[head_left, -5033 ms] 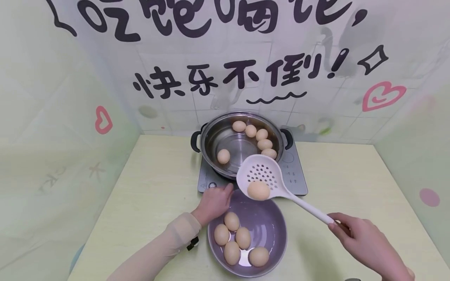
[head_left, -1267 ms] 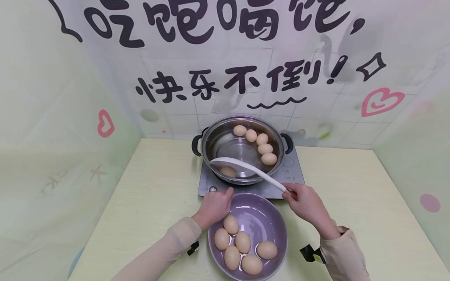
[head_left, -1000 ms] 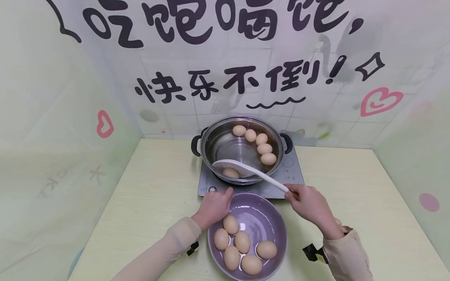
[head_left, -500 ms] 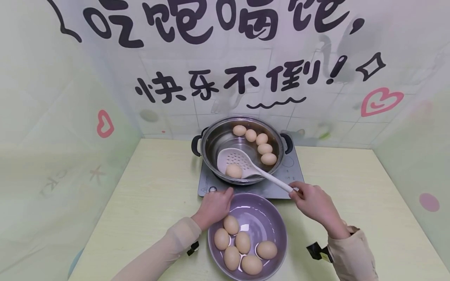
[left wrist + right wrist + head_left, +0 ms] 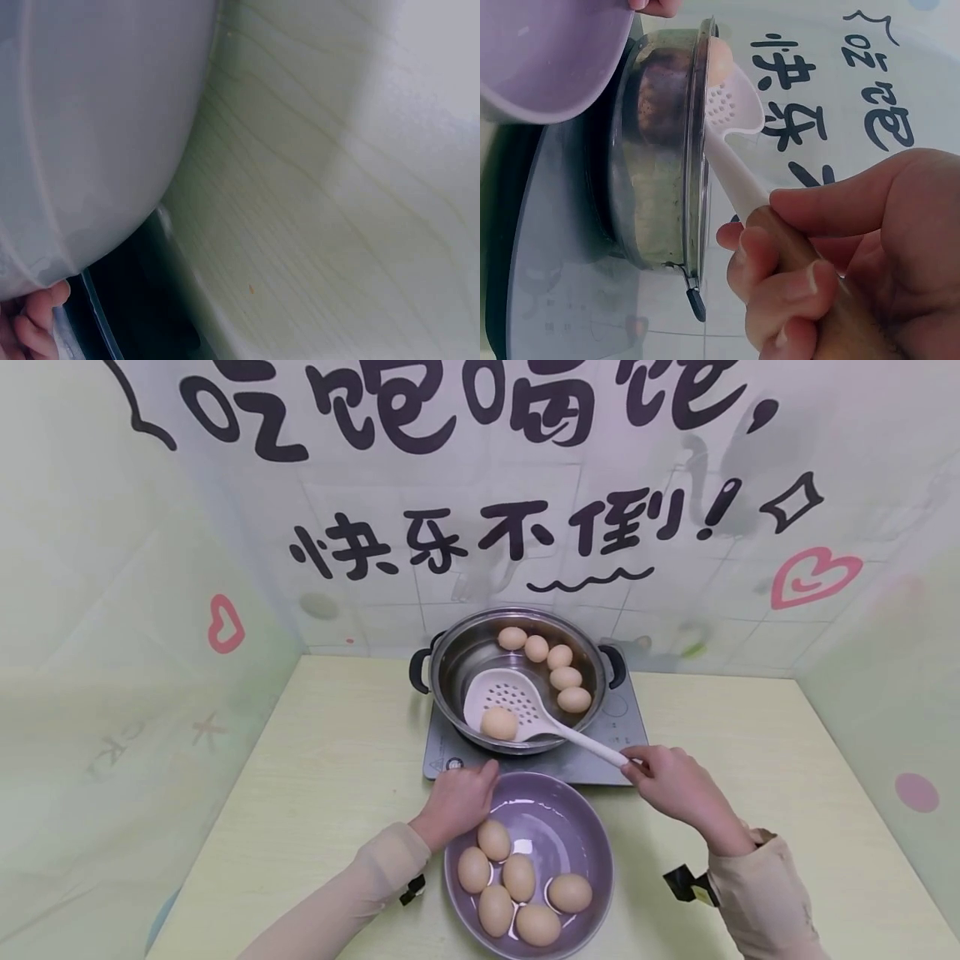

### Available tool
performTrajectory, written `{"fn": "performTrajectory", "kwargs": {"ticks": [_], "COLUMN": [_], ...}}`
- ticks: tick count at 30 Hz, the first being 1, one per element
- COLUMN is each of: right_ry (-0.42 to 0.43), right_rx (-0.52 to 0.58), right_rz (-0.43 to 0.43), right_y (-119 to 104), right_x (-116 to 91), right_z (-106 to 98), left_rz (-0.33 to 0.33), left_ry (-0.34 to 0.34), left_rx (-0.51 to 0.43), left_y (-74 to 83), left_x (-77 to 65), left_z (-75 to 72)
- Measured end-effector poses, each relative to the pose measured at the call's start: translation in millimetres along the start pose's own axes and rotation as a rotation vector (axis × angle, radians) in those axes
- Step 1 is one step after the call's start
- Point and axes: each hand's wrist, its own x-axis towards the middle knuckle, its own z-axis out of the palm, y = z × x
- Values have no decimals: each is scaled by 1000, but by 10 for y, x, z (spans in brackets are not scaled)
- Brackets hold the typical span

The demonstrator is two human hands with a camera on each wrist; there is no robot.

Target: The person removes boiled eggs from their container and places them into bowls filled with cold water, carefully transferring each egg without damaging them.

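Note:
My right hand [image 5: 678, 789] grips a white skimmer [image 5: 513, 693] by its wooden handle [image 5: 802, 262], fingers and thumb curled round it. One brown egg [image 5: 499, 723] lies in the skimmer's perforated bowl, over the near left part of the steel pot [image 5: 444, 693]. From the right wrist, skimmer head and egg show just above the pot's rim. Several more eggs [image 5: 566, 678] line the pot's right side. With curled fingers [image 5: 41, 319], my left hand [image 5: 455, 803] holds the far left rim of a purple bowl [image 5: 573, 827]. Several eggs [image 5: 519, 877] sit in that bowl.
The pot stands on a grey induction cooker [image 5: 615, 752] against the back wall, its black handles [image 5: 614, 667] sticking out at both sides. Printed sheeting [image 5: 360, 627] encloses the pale wooden table [image 5: 330, 735] at the back and sides.
Five seconds ago the skimmer carried an egg over the purple bowl, which now has one egg more. Since then it dipped into the pot, scooped another egg and rose. The left hand stayed on the rim.

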Motion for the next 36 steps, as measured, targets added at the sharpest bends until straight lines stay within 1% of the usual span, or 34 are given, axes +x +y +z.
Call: {"fn": "performTrajectory", "kwargs": {"ticks": [5,8,12,19,24,28,32,36], "right_ry": [-25,-47,-81,-104,-86,-72,-61,-65], "right_rx": [-3,20,51,43,42,39,20,13], "right_rz": [-35,-45,-43,-29,-12,4,25,57], "right_y": [27,63,122,180,211,234,269,320], "right_x": [39,50,37,-47,-175,-322,-502,-699], "right_z": [-43,-63,-88,-193,-292,-342,-346,-315], "left_rz": [3,6,6,2,6,7,5,2], "left_ry": [6,1,-11,-19,0,18,23,7], "left_rx": [3,-1,1,8,1,-1,-12,-18], "left_y": [-5,-4,1,-2,-7,-10,-12,-9], "left_x": [-3,-2,1,4,16,18,16,16], "left_z": [5,9,-3,-11,-8,-5,-1,-4]}}
